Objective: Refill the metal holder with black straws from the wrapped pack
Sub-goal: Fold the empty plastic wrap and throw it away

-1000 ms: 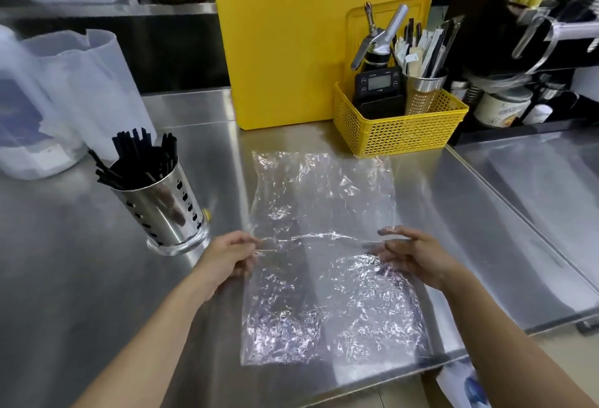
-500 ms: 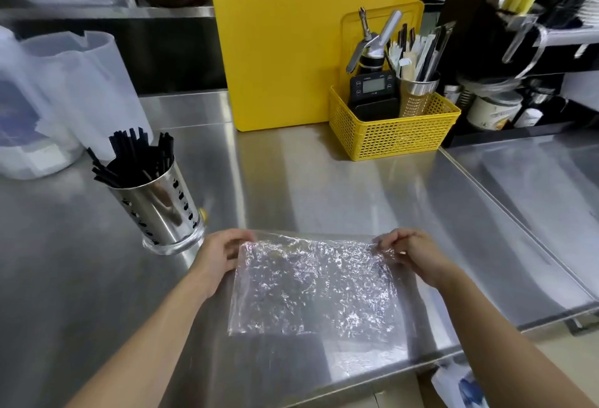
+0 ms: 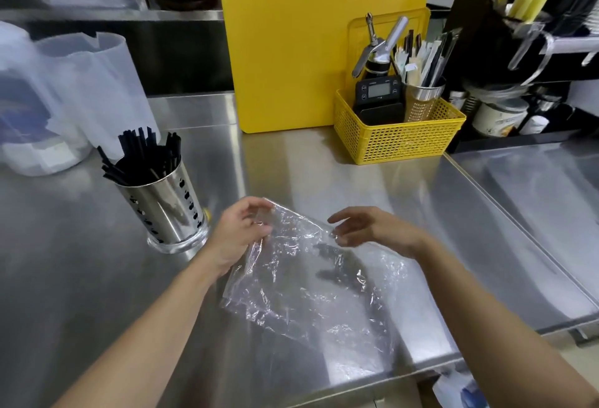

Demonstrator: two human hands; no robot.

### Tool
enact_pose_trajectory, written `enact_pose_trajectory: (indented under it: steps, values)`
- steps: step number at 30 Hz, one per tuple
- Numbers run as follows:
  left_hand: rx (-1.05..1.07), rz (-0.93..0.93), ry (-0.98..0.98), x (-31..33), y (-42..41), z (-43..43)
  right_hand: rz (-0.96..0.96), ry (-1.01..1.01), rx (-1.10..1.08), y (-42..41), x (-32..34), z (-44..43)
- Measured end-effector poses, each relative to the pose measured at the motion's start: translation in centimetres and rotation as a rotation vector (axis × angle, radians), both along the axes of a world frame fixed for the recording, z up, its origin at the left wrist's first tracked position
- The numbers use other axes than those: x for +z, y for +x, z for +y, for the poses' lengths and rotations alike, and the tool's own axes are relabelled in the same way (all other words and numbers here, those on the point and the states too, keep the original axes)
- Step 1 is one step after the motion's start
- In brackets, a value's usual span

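Note:
The perforated metal holder (image 3: 168,209) stands on the steel counter at the left, packed with black straws (image 3: 142,154) that stick out of its top. The empty clear plastic wrapper (image 3: 308,284), crumpled and folded, lies in front of me, its left end lifted. My left hand (image 3: 236,232) pinches the wrapper's upper left corner, just right of the holder. My right hand (image 3: 372,229) hovers over the wrapper's top edge with fingers spread, its fingertips close to the plastic.
A yellow cutting board (image 3: 291,57) leans at the back. A yellow basket (image 3: 398,135) with a timer, utensils and a small metal cup stands beside it. Translucent containers (image 3: 64,93) sit at the far left. The counter edge (image 3: 421,372) runs close in front.
The wrapper was folded in half toward me, then gathered up. My left hand now lifts its left corner; my right hand has let go and opened above it.

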State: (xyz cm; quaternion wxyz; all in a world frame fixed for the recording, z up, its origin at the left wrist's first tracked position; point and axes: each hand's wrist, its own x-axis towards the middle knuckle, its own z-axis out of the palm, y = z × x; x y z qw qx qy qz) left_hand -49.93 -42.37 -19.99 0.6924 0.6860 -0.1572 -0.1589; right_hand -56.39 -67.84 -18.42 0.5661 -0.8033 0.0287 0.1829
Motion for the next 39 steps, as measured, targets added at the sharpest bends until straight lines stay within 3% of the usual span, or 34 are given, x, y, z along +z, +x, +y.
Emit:
enact_pose_trajectory:
  steps: [4, 8, 10, 14, 20, 27, 32, 35, 39]
  values:
    - [0.024, -0.002, 0.05, 1.2, 0.7, 0.7, -0.043, -0.036, 0.034, 0.6, -0.3, 0.9]
    - [0.158, 0.371, -0.221, 0.9, 2.2, 3.2, -0.118, 0.163, -0.173, 0.8, -0.6, 0.7]
    - [0.118, 0.499, -0.264, 0.0, 2.1, 3.6, -0.125, 0.257, -0.26, 1.0, -0.9, 0.6]
    - [-0.071, 0.577, -0.199, -1.7, 0.1, 1.6, -0.144, 0.378, -0.398, 1.6, -1.4, 1.3]
    - [0.085, 0.355, 0.138, -1.4, -0.5, -0.3, -0.158, 0.408, -0.492, 1.3, -1.9, 1.5]
    - [0.142, 0.078, 0.187, -0.9, -0.2, 0.4, -0.067, 0.304, -0.397, -0.3, -2.6, 0.1]
    - [0.084, 0.077, 0.094, -1.1, -0.3, 0.6, -0.049, 0.311, -0.392, -0.8, -3.0, -0.8]
    - [0.117, 0.082, 0.024, -1.2, 0.0, 0.8, -0.045, 0.44, -0.404, -0.9, -3.0, -0.6]
    - [0.164, 0.08, 0.063, -1.1, -0.3, 0.7, -0.061, 0.434, -0.44, -0.7, -3.3, -0.2]
